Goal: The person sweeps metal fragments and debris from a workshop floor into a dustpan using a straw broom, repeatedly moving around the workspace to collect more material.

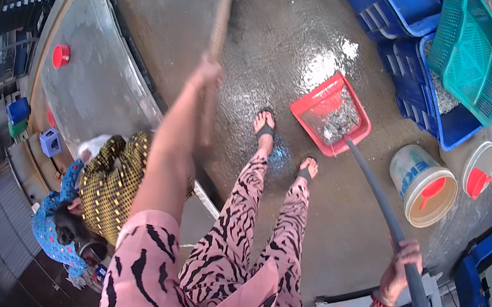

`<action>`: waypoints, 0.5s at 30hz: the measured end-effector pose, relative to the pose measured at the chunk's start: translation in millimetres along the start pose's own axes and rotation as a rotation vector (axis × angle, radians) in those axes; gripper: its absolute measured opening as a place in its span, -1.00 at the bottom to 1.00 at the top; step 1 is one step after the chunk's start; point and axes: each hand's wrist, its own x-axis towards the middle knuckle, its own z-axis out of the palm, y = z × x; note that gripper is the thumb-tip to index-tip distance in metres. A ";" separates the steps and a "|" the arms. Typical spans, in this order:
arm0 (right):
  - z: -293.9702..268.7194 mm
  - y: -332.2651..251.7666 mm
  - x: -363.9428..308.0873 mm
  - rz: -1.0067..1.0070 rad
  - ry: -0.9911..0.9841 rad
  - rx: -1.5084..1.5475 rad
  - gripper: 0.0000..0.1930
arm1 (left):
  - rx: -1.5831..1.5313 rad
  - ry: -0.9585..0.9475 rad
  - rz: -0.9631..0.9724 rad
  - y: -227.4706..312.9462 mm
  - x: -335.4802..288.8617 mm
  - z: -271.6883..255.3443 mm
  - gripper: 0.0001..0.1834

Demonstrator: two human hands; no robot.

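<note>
The right hand [403, 267] is nearest, its fingers curled closed round a smooth grey pole [382, 204], apparently a rigid tube, which runs down to the dustpan as its handle. The left hand [210, 73], at the end of an outstretched arm, seems closed round a tan stick [222, 18]; motion blur hides each finger's place. The stick looks wooden and is probably a broom handle, though no bristles can be made out.

Between and beyond the hands, just past the feet in dark strap sandals [266, 131], the red plastic dustpan [363, 118] rests on the floor, a squarish scoop with raised walls, holding pale, wet-looking grit. Gathering floor scraps seems to be the step in hand; the next move would call for keeping the pan's lip flat and the grey pole steady while the other tool works towards it.

To the right of the pan stands a round white plastic bucket [408, 166] with a red scoop [432, 189] in its mouth. Farther off, ribbed blue crates [403, 82] hold pale granular stuff, a turquoise lattice basket [474, 55] tilted over one. The concrete floor [259, 44] is glossy with water.
</note>
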 end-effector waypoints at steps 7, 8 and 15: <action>-0.6 -3.1 16.9 0.065 0.020 -0.016 -0.86 | 0.908 -0.202 0.132 -114.3 -125.1 66.2 -0.10; -0.2 -3.7 20.7 0.060 0.025 -0.002 -0.86 | 0.898 -0.314 0.071 -104.4 -139.9 50.4 -0.13; -1.5 -11.3 30.8 0.099 0.119 0.015 -0.81 | 0.802 -0.274 0.033 37.5 -168.5 -15.5 -0.15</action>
